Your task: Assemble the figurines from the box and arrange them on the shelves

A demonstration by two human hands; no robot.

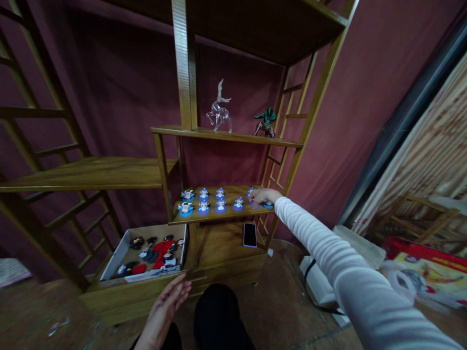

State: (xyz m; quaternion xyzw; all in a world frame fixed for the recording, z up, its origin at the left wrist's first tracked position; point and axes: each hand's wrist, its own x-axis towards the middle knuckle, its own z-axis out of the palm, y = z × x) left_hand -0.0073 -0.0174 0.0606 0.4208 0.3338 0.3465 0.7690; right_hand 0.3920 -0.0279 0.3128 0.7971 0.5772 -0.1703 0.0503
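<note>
Figurines (220, 205), white-and-purple on round bases, stand in two rows on a brown wooden shelf (229, 216). My right hand (260, 196) curls down near their right end; I cannot tell whether its fingers pinch one. My left hand (167, 306), fingers extended side by side, is near a white cardboard box (116, 258).

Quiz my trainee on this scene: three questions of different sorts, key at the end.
1. Which hand is at the small figurines: left or right?
2. True or false: the phone lies on a lower level than the figurines.
3. Which shares a shelf with the green figure?
A) an open box
B) a clear deer
C) the phone

Key: 1. The right hand. 2. True. 3. B.
</note>
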